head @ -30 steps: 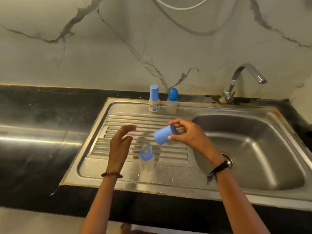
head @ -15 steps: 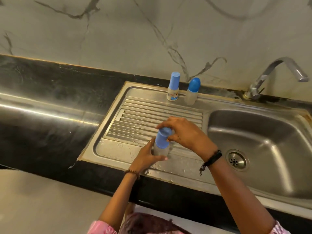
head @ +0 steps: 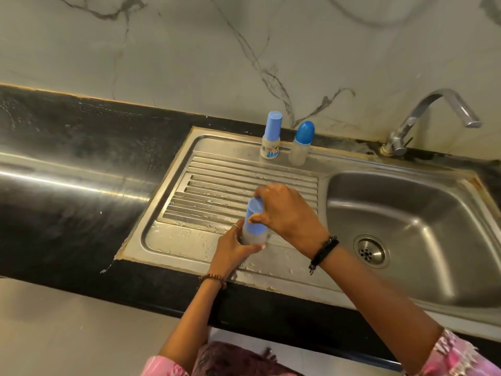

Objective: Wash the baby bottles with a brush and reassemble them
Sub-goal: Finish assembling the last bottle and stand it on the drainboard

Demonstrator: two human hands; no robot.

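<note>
A pale marble-look wall (head: 189,50) with dark veins runs behind a black stone countertop (head: 67,164), whose polished face catches a long streak of light. Set into the counter is a stainless steel sink unit: a ribbed drainboard (head: 217,183) on the left, wet with beads of water near its front edge, and a deep basin (head: 406,213) on the right with a round drain (head: 370,251) at its bottom. A curved chrome tap (head: 431,115) rises from the back right corner, its spout pointing over the basin. At the back rim of the drainboard two capped baby bottles stand upright just beside each other: a printed bottle (head: 270,142) with a tall light blue cap on the left, and a cloudy bottle (head: 299,147) with a rounded darker blue cap on the right. At the front of the drainboard a third, clear bottle (head: 250,237) stands upright. The left hand (head: 233,248), a ring on one finger and a beaded bracelet at the wrist, wraps around its lower body. The right hand (head: 284,213), wearing a black wristband, curls from above round the light blue cap (head: 254,215) that sits on the bottle's top, thumb against its side.
</note>
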